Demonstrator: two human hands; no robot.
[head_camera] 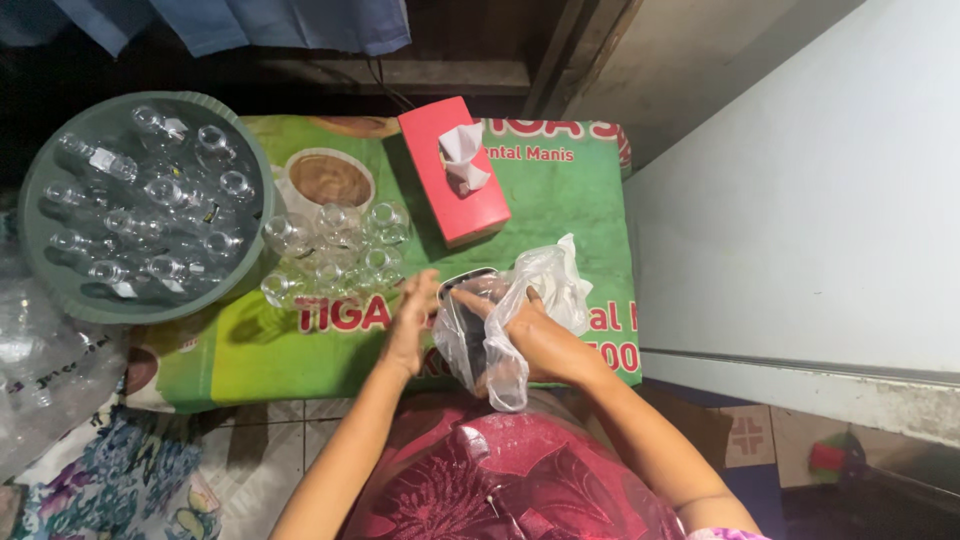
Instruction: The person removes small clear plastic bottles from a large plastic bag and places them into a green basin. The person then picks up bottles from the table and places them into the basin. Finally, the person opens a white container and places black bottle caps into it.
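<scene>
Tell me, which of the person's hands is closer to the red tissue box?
The left hand, though not by much. It sits below the red tissue box beside the small glass jars; the right hand is lower right, on the clear plastic bag.

A low counter covered in green printed plastic sheeting carries a red rectangular tissue box, a cluster of small clear glass jars, and a crumpled clear plastic bag.

jars between basin and tissue box
</scene>
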